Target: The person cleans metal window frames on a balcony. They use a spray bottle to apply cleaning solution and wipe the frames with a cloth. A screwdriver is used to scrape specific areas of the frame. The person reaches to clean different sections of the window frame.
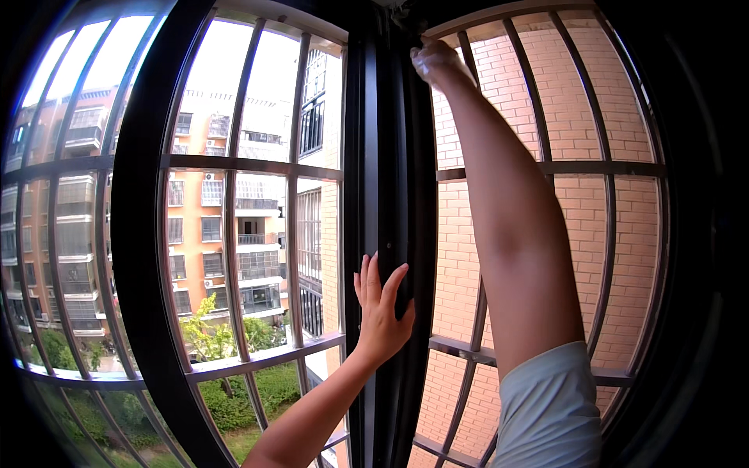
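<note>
My left hand (382,321) lies against the dark corner post (378,187) between two windows, its fingers spread and pointing up, holding nothing. High above it, my right hand (441,64) reaches to the top of the post with the arm stretched out. Its fingers are curled closed. Something pale shows at those fingers, but blur and glare hide what it is. At the very top, beside the right hand, the upper corner of the frame (390,11) is dark and hard to make out.
Metal window bars (234,234) cross the left window, with apartment buildings (211,148) and green shrubs (242,402) beyond. More bars (538,93) stand in front of a brick wall (452,257) on the right. A dark upright frame (144,234) divides the left panes.
</note>
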Motion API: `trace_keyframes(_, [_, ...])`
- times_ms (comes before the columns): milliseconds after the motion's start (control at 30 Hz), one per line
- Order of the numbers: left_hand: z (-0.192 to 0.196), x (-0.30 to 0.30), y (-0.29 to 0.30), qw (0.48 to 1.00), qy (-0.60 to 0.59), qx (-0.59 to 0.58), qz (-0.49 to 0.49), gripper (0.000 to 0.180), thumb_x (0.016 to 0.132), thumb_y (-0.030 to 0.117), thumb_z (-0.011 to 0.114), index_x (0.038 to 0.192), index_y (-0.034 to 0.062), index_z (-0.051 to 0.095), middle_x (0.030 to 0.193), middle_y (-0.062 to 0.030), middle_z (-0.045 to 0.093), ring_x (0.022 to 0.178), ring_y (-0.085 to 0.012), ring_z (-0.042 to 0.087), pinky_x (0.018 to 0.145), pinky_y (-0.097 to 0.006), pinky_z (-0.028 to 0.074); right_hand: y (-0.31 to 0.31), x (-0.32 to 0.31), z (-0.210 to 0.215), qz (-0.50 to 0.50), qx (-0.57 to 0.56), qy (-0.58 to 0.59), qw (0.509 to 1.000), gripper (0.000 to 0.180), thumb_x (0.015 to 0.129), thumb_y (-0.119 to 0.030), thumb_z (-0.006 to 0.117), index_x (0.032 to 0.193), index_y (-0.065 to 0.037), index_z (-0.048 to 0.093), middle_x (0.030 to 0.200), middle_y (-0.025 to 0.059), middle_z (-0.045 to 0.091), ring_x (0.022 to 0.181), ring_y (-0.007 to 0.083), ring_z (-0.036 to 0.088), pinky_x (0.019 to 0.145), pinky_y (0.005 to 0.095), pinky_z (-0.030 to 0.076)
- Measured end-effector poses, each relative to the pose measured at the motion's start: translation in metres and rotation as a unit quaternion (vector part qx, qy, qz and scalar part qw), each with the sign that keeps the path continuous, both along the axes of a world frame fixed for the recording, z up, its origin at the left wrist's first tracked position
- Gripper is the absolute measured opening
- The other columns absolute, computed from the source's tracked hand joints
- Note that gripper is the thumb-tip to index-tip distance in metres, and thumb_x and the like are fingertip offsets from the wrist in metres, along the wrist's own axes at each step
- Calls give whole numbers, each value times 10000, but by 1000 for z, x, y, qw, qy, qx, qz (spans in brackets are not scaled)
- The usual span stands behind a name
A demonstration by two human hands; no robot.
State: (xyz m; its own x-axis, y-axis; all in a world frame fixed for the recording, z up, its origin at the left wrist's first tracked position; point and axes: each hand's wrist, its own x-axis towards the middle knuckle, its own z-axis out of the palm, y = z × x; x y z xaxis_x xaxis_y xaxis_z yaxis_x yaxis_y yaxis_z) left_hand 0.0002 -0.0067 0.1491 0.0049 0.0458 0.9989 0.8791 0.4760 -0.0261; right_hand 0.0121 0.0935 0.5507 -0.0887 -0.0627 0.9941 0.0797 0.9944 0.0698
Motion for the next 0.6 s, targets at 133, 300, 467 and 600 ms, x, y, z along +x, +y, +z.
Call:
trace_keyframes(133, [-4, -3, 3, 1000, -6, -8, 5, 631, 732, 29, 649, 1298, 152, 399, 1429, -243, 185, 1363, -417, 128, 1091, -544, 102, 12, 7, -20, 117, -39, 3, 992, 463, 899, -130, 473, 1347, -48, 387, 1240, 149, 544, 1089, 210, 555, 855, 260, 447])
trace_keyframes(300, [-2, 0, 4, 1000, 0, -4, -7, 621, 728, 22, 652, 1285, 154, 410, 1429, -240, 190, 1364, -416, 129, 1091, -543, 106, 9, 27, -5, -213, 80, -41, 973, 300, 818, -6, 624, 1116, -21, 590, 1068, 122, 620, 989, 251, 628, 805, 279, 524])
trace_keyframes(467, [-4, -1, 3, 1000, -1, 3, 6, 600, 733, 31, 665, 1271, 136, 422, 1429, -239, 200, 1359, -418, 149, 1087, -549, 126, 21, 43, -31, 6, 2, -126, 992, 505, 858, -56, 568, 1337, -99, 415, 1094, 150, 582, 818, 208, 620, 598, 252, 520])
trace_keyframes(600, [-3, 0, 7, 1000, 12, 6, 8, 623, 729, 39, 678, 1283, 125, 405, 1429, -245, 207, 1356, -414, 164, 1084, -549, 142, 48, 50, -61, 527, -239, -201, 791, 577, 889, -144, 561, 1409, -137, 312, 801, 59, 518, 582, 83, 486, 464, 200, 415])
